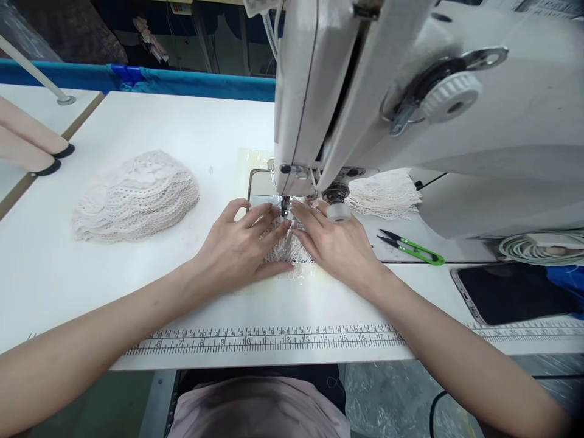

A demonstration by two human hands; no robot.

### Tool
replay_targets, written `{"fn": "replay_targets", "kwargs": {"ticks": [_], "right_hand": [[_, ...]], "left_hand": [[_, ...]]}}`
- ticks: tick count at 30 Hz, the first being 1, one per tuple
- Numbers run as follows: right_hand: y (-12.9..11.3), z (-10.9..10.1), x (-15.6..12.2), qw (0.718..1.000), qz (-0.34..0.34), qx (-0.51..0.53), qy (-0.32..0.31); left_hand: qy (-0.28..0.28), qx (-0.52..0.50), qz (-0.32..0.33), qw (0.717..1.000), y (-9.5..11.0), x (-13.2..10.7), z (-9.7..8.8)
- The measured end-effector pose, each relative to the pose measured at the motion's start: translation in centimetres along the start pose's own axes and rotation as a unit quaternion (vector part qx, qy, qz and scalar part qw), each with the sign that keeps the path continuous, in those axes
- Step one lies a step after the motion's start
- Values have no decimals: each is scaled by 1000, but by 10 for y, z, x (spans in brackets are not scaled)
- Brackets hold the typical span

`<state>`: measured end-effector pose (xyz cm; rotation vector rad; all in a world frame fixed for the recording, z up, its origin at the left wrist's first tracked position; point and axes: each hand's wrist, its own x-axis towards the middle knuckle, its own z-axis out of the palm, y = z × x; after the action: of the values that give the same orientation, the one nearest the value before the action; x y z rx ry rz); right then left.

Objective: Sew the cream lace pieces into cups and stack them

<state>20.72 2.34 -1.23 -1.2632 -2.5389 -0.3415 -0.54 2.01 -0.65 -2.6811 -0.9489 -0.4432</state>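
A piece of white eyelet lace (288,248) lies under the presser foot (285,208) of a white sewing machine (303,79). My left hand (239,246) rests flat on the lace's left side, fingers stretched toward the foot and thumb pointing right. From the other side my right hand (337,246) lies on the lace with its fingers extended, fingertips just right of the foot and partly hidden by the machine head. Both hands press the lace from above rather than gripping it. The far part of the lace is hidden behind the fingers and the foot.
A stack of lace pieces (141,198) lies on the left, another lace pile (385,193) behind my right hand. Green thread snips (413,246), a phone (515,293) and a coiled cord (538,246) are on the right. A printed ruler (269,342) runs along the table's front edge.
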Motion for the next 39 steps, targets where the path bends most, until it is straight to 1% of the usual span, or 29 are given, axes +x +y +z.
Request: {"fn": "replay_targets", "kwargs": {"ticks": [4, 6, 7, 9, 11, 13, 15, 16, 19, 21, 24, 26, 28, 33, 39], "right_hand": [[1, -1, -1, 1000, -12, -3, 17], [2, -2, -1, 999, -24, 8, 34], [2, -3, -2, 998, -33, 22, 40], [3, -6, -4, 995, -60, 62, 45], [4, -8, -6, 989, -94, 104, 48], [5, -10, -8, 981, -126, 134, 57], [4, -10, -9, 977, -141, 148, 57], [3, -10, -9, 978, -137, 148, 48], [1, -8, -9, 987, -105, 119, 24], [0, -6, -9, 990, -101, 89, 38], [1, -6, -9, 984, -136, 82, 83], [2, -7, -10, 978, -159, 96, 93], [3, -9, -10, 976, -171, 99, 88], [3, -11, -10, 977, -173, 87, 85], [3, -10, -9, 975, -174, 108, 91]], "left_hand": [[2, -7, -7, 1000, 0, -1, 1], [11, -5, 3, 1000, -3, -3, 0], [21, -7, 18, 1000, -5, -4, -1], [37, -19, 74, 996, -11, -6, -4], [35, -36, 132, 990, -16, -8, -7], [34, -42, 161, 985, -19, -8, -8], [50, -40, 155, 986, -18, -8, -7], [60, -40, 145, 987, -17, -8, -6], [80, -47, 103, 990, -13, -8, -4], [83, -48, 88, 992, -9, -8, -3], [71, -41, 76, 994, -5, -7, -3], [60, -27, 76, 995, -3, -7, -3], [53, -10, 85, 995, -1, -8, -4], [50, 11, 95, 994, 0, -11, -5], [51, 6, 100, 994, -1, -11, -5]]}}
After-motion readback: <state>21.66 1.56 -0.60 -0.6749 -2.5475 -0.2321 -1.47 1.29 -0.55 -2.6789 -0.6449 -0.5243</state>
